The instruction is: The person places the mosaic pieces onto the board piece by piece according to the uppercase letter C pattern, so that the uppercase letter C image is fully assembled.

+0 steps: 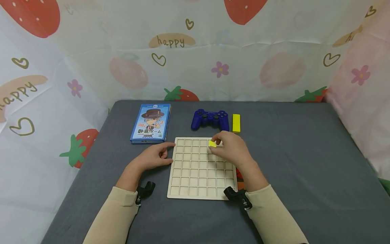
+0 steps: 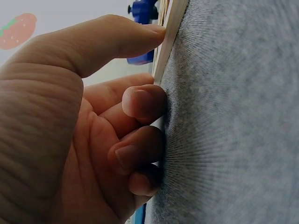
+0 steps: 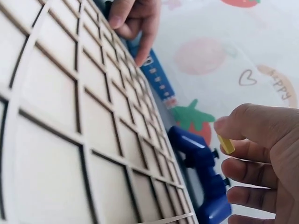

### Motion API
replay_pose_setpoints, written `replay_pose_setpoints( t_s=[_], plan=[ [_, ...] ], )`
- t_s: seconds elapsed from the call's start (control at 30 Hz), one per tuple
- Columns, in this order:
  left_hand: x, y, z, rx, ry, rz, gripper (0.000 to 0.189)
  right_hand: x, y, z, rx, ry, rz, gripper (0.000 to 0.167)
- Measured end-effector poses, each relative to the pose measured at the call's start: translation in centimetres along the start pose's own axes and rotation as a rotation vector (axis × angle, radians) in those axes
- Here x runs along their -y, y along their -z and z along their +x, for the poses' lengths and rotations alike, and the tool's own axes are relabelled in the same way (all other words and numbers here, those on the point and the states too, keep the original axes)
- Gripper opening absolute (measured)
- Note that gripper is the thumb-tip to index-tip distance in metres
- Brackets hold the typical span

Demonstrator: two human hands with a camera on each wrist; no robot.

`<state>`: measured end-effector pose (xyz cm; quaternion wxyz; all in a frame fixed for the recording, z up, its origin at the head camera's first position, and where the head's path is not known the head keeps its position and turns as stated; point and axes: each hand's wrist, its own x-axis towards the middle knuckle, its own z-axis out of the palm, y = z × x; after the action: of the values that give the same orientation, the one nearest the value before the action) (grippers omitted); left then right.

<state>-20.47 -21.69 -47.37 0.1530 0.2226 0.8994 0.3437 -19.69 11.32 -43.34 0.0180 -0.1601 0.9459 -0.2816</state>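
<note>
A square wooden grid board [image 1: 193,174] lies flat on the grey table, its visible cells bare. My right hand [image 1: 233,147] is over its far right part, pinching a small yellow tile [image 1: 212,144] between thumb and index finger. The right wrist view shows that yellow tile [image 3: 226,143] edge-on, raised off the grid. At the board's left edge, my left hand [image 1: 153,156] touches the side with the tips of its thumb and index finger. In the left wrist view, its other fingers [image 2: 140,149] are bent against the cloth.
Behind the board lie a blue game controller [image 1: 209,119] and a yellow block [image 1: 236,123]. A blue cartoon-covered box [image 1: 151,123] is at the back left. Red [image 1: 239,174] and orange pieces [image 1: 241,185] show partly beneath my right forearm. A printed curtain [image 1: 243,40] hangs behind the table.
</note>
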Motion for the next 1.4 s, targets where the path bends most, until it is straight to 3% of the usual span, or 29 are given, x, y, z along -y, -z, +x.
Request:
replay_pose_setpoints(
  t_s=[0.6, 1.4],
  plan=[
    [-0.1, 0.0, 0.1, 0.002, -0.006, 0.009, 0.061, -1.7, -2.0, 0.7, 0.047, 0.001, -0.078, 0.024],
    [0.4, -0.1, 0.2, -0.006, -0.001, 0.015, 0.061, -1.7, -2.8, 0.8, 0.014, -0.013, -0.084, 0.019]
  ],
)
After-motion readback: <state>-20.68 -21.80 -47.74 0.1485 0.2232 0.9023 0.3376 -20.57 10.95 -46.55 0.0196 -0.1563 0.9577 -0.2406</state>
